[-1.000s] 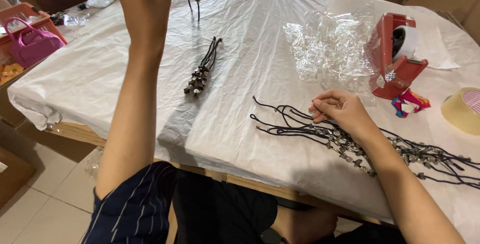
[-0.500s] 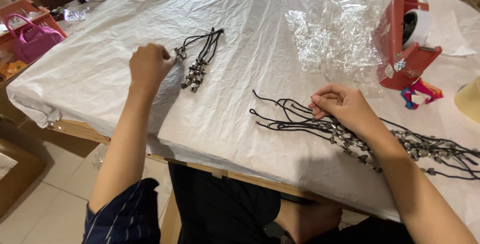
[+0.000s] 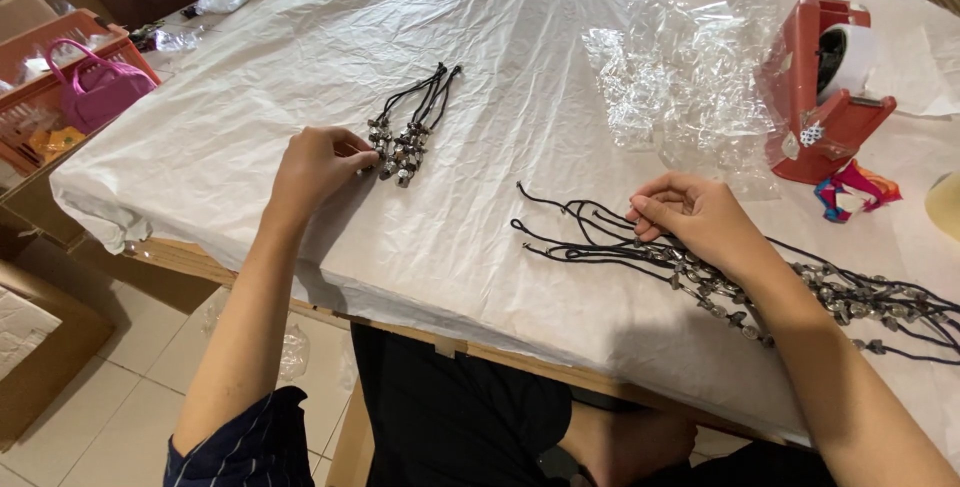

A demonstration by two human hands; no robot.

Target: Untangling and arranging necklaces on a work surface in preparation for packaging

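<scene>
The left hand [image 3: 318, 162] rests on the white plastic sheet [image 3: 250, 77] that covers the table, fingers curled loosely with the tips touching the beaded end of a small bunch of black cords [image 3: 408, 127]. It looks to be steadying or nudging the bunch more than gripping it; whether any strand is actually pinched cannot be told. The right hand [image 3: 700, 222] lies palm down, fingers bent, pressing on a larger loose heap of black beaded cords [image 3: 720, 277] that trails off to the right along the near side of the table. Its fingertips sit at the looped ends, likely to keep the strands from sliding and to pick one out.

The small bunch lies straight and gathered, cords pointing away from the person, well apart from the heap, as if kept as a separate lot. Farther back, a pile of clear plastic bags [image 3: 690, 77] sits just beside a red tape dispenser [image 3: 830, 87], both within reach of the right hand. Off the table's far left edge stands an orange crate [image 3: 40, 137] with a pink handbag [image 3: 95, 92] in it.
</scene>
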